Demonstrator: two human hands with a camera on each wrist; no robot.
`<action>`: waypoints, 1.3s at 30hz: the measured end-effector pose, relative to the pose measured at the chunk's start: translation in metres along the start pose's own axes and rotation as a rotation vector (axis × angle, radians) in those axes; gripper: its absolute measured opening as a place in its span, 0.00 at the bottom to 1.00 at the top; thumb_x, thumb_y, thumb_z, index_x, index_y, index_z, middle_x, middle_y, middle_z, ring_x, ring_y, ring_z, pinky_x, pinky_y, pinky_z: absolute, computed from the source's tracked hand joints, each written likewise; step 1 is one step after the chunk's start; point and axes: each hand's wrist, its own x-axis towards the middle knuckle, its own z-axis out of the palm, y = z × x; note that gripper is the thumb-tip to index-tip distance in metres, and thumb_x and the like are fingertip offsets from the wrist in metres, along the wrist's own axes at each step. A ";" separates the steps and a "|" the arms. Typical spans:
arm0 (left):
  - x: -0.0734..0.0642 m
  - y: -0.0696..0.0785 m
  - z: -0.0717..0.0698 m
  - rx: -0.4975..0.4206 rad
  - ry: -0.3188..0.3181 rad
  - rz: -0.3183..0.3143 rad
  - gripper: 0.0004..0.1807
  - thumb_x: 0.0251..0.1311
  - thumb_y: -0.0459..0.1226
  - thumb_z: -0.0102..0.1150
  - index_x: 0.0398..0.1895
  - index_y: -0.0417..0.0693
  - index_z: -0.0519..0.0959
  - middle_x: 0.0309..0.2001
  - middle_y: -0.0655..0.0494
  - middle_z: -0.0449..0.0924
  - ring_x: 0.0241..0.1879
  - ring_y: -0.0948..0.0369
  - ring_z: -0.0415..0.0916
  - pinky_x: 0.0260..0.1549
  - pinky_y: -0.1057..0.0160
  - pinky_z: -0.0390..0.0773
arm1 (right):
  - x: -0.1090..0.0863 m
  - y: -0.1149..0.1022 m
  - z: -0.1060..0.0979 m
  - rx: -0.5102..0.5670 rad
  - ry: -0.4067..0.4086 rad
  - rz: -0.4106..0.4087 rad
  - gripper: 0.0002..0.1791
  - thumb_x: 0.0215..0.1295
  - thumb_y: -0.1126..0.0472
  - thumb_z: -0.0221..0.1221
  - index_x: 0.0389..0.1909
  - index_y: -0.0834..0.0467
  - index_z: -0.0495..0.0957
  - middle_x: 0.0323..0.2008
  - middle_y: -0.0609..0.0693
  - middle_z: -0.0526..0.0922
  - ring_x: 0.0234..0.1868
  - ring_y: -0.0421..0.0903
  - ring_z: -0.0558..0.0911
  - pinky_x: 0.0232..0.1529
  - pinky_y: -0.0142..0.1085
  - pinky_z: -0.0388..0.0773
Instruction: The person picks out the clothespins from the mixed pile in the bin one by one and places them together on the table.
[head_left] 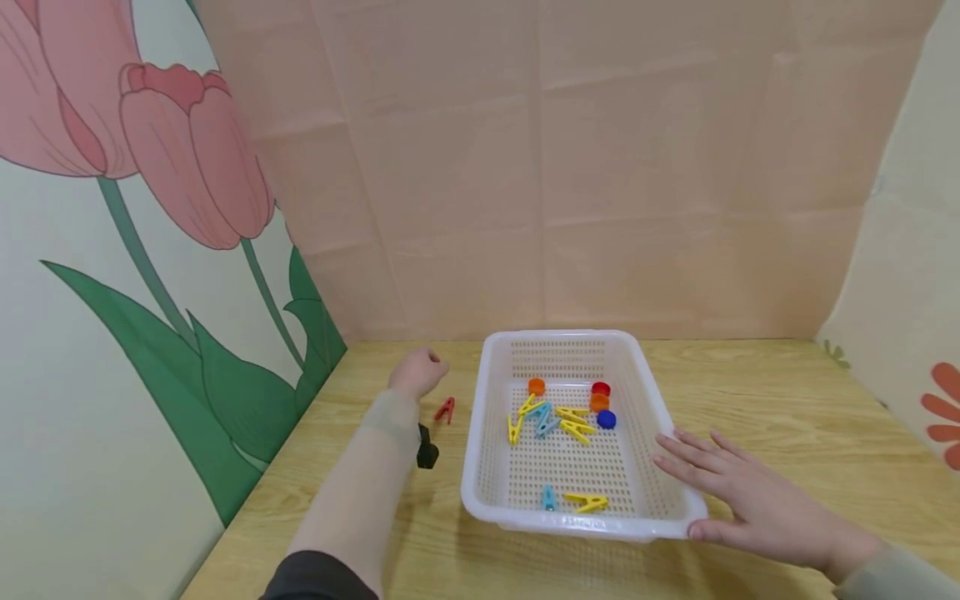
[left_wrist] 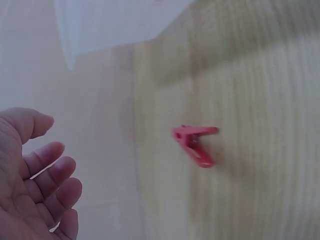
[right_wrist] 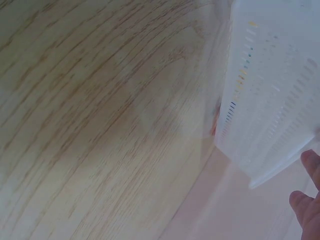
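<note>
A red clothespin (head_left: 446, 409) lies on the table left of the white plastic basket (head_left: 480, 450). Just beyond the clothespin is my left hand (head_left: 420, 372); in the left wrist view its fingers (left_wrist: 55, 175) are loosely bent with nothing between them. My right hand (head_left: 750, 496) lies at the basket's right rim near the front corner, fingers spread and straight. Inside the basket are several yellow clothespins (head_left: 576, 431), blue clothespins (head_left: 543, 419), orange caps (head_left: 536, 387), a red cap (head_left: 601, 389) and a dark blue cap (head_left: 607, 419).
The wooden table (head_left: 780, 392) runs back to a peach-coloured sheet (head_left: 600, 167). A wall with painted tulips (head_left: 195, 158) rises on the left, and another decorated wall (head_left: 900, 292) stands on the right. A small black piece (head_left: 427, 450) shows beside my left wrist.
</note>
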 end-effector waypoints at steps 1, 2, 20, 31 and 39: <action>0.000 0.004 -0.004 -0.006 -0.001 0.009 0.16 0.64 0.48 0.51 0.46 0.48 0.77 0.41 0.54 0.79 0.37 0.56 0.74 0.39 0.54 0.73 | 0.000 0.000 0.000 0.000 0.001 -0.001 0.46 0.51 0.36 0.65 0.67 0.59 0.68 0.66 0.58 0.68 0.72 0.48 0.57 0.71 0.36 0.34; 0.000 0.008 -0.007 -0.014 0.003 0.018 0.16 0.63 0.47 0.51 0.46 0.48 0.78 0.42 0.53 0.80 0.38 0.55 0.75 0.40 0.54 0.73 | 0.000 0.000 0.000 0.000 0.003 -0.002 0.46 0.51 0.36 0.65 0.66 0.59 0.68 0.66 0.58 0.68 0.72 0.48 0.57 0.71 0.36 0.34; -0.013 0.113 -0.023 -0.130 -0.013 0.223 0.15 0.65 0.47 0.51 0.48 0.49 0.77 0.45 0.55 0.79 0.42 0.57 0.75 0.42 0.57 0.76 | 0.001 0.002 -0.002 -0.006 0.013 -0.018 0.45 0.52 0.36 0.64 0.66 0.58 0.69 0.66 0.59 0.69 0.71 0.49 0.59 0.71 0.34 0.37; -0.028 0.149 0.019 -0.126 -0.077 0.260 0.13 0.65 0.50 0.55 0.43 0.54 0.78 0.37 0.62 0.77 0.35 0.60 0.73 0.36 0.61 0.74 | 0.000 0.000 -0.001 0.005 0.021 -0.023 0.44 0.53 0.37 0.65 0.66 0.59 0.69 0.65 0.59 0.69 0.71 0.49 0.59 0.71 0.33 0.37; -0.028 0.154 0.050 -0.113 -0.122 0.275 0.09 0.65 0.48 0.56 0.38 0.55 0.77 0.32 0.63 0.76 0.24 0.62 0.73 0.28 0.64 0.74 | -0.001 0.000 0.000 0.005 0.017 -0.007 0.44 0.53 0.38 0.65 0.66 0.58 0.69 0.66 0.59 0.68 0.71 0.50 0.60 0.71 0.32 0.37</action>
